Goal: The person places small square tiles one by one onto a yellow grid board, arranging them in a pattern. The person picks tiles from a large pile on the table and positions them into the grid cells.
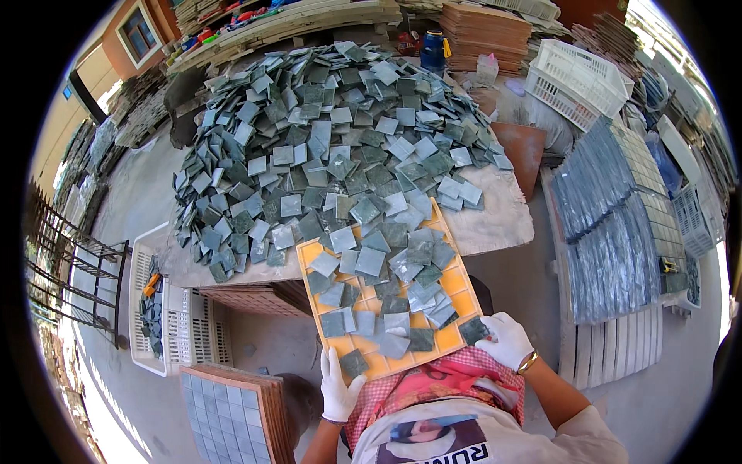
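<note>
A yellow grid tray (pixel 375 363) tilts from the table edge toward my lap, its squares partly covered by loose grey-green stone tiles (pixel 371 261). My left hand (pixel 338 389), in a white glove, grips the tray's near left corner, with fingers along the side and thumb at the lower edge. Close to that thumb lies a dark tile (pixel 353 363). At the near right corner, my gloved right hand (pixel 506 342) pinches a dark green square tile (pixel 474 331). Its fingertips are partly hidden by that tile.
A large heap of tiles (pixel 332 139) covers the table (pixel 495 220). White crates (pixel 185 332) stand at left, beside a stack of boards topped with set tiles (pixel 224 410). Wrapped tile stacks (pixel 610 255) rest on a pallet at right. A blue jug (pixel 433 52) stands behind the heap.
</note>
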The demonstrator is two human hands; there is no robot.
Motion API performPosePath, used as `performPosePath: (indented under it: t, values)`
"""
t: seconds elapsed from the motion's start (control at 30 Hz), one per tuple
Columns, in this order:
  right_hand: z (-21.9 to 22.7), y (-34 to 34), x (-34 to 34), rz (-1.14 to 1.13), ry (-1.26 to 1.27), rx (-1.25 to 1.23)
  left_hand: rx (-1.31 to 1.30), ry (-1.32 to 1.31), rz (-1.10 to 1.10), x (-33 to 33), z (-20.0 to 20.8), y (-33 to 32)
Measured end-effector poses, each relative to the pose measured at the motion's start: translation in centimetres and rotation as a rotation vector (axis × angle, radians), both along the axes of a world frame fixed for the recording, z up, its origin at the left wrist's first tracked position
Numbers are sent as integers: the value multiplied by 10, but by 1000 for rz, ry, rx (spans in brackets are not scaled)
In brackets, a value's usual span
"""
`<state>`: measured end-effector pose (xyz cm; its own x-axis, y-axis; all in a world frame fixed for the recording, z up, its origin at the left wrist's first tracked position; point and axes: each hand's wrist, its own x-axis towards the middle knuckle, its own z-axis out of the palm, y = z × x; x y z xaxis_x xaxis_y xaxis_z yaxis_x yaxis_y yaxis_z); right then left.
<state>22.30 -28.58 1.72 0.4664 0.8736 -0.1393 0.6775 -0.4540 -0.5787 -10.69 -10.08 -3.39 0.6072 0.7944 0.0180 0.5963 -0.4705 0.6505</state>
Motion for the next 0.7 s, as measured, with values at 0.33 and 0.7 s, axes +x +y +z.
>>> performPosePath:
  t: [0.33,0.7]
  values:
    - [-31,10,-2,-131,166,285,-32,-194,77,-1,-21,0]
    - [4,-7,-15,84,-62,-300,50,-25,-24,-23,4,2]
